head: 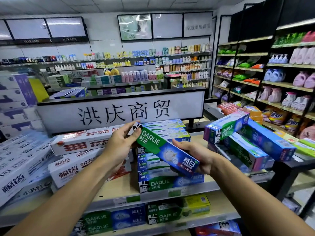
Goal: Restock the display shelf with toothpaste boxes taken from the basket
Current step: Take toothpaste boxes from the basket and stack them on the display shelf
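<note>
Above shelf stack (pixel 170 179), both hands, L (pixel 121 143) & R (pixel 196 157), fingers closed round one tilted Darlie box (pixel 167 149).

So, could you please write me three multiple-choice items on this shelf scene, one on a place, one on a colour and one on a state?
1. Where is the stack of Darlie boxes relative to the held toothpaste box?
A. directly behind and below it
B. on the floor
C. on the far counter

2. Which colours cover the held box?
A. red and yellow
B. green and blue
C. black and orange

3. How is the box held?
A. left hand alone
B. lying on the shelf, untouched
C. both hands, one at each end

Answers: 1 A, the stack sits on the wooden shelf under the box. 2 B, a green end bears the brand name and a blue end follows. 3 C, the left hand grips the upper end and the right hand the lower.
</note>
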A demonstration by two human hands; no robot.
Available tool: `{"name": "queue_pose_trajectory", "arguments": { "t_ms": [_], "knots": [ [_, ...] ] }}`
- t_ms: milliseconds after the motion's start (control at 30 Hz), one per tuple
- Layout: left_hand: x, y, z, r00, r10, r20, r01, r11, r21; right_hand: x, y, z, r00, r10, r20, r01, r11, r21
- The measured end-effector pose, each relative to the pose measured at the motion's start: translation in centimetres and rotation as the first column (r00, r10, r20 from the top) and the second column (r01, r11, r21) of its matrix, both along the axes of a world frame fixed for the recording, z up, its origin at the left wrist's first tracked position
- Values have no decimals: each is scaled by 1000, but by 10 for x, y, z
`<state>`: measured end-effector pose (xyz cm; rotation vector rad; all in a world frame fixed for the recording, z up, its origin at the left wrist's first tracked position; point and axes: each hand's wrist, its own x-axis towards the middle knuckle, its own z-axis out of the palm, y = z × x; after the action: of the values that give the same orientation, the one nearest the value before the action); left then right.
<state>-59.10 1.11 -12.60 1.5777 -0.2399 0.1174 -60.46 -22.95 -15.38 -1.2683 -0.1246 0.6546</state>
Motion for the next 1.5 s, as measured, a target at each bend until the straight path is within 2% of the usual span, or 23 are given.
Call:
{"name": "queue_pose_trajectory", "arguments": {
  "t_ms": [100,200,233,300,400,467,567,633,700,800,900,1000,1067,1133,1167,1233,1267,1300,1367,1433,1500],
  "knots": [
    [-5,0,-5,994,93,58,-93,996,-4,-1,-6,0,993,21,119,-28,998,57],
    [-9,3,-15,983,181,19,-178,979,-100,-2,-10,-7,953,-174,247,163,985,64],
    [-11,5,-20,976,219,3,-218,972,-91,-3,-11,-11,925,-228,304,227,973,39],
    [-17,8,-36,958,282,47,-283,959,18,-4,-12,-21,811,-283,511,392,913,-117],
    [-33,4,-65,932,319,175,-350,917,193,-5,-14,-31,595,-113,796,599,722,-345],
    [-38,-2,-81,918,335,212,-386,875,291,-3,-14,-36,486,18,874,661,647,-381],
    [-35,-9,-87,888,384,251,-457,792,405,4,-17,-43,405,117,907,730,555,-398],
    [-27,-14,-81,886,379,267,-463,750,472,12,-19,-46,386,157,909,791,450,-414],
    [-18,-18,-76,876,350,331,-479,700,529,17,-17,-49,378,118,918,839,376,-394],
    [-9,-23,-72,878,300,372,-472,664,580,20,-11,-50,368,89,926,872,313,-377],
    [-10,-23,-74,877,299,375,-477,629,614,14,-9,-45,429,127,894,852,274,-447],
    [-17,-27,-73,802,259,539,-586,517,624,-14,-11,-39,460,236,856,836,211,-507],
    [-22,-36,-64,749,176,639,-615,542,573,-43,-15,-32,383,262,886,856,260,-447],
    [-24,-55,-50,741,101,664,-554,651,519,-71,-24,-20,244,246,938,902,297,-313],
    [-24,-67,-42,749,77,658,-506,708,492,-81,-31,-14,171,227,959,935,270,-231],
    [-22,-93,-26,766,40,642,-411,798,441,-93,-51,1,90,200,976,983,137,-119],
    [-19,-107,-18,777,21,630,-366,828,424,-94,-63,8,90,193,977,994,42,-100],
    [-15,-121,-11,790,-2,614,-323,849,418,-93,-76,14,128,190,973,991,-60,-118],
    [-7,-148,2,818,-59,572,-252,858,449,-84,-99,20,325,169,931,929,-240,-281],
    [2,-174,13,853,-137,504,-187,821,539,-75,-114,20,525,119,843,822,-326,-467],
    [9,-196,18,892,-205,404,-122,749,651,-67,-120,18,612,77,787,764,-313,-564]
  ]
}}
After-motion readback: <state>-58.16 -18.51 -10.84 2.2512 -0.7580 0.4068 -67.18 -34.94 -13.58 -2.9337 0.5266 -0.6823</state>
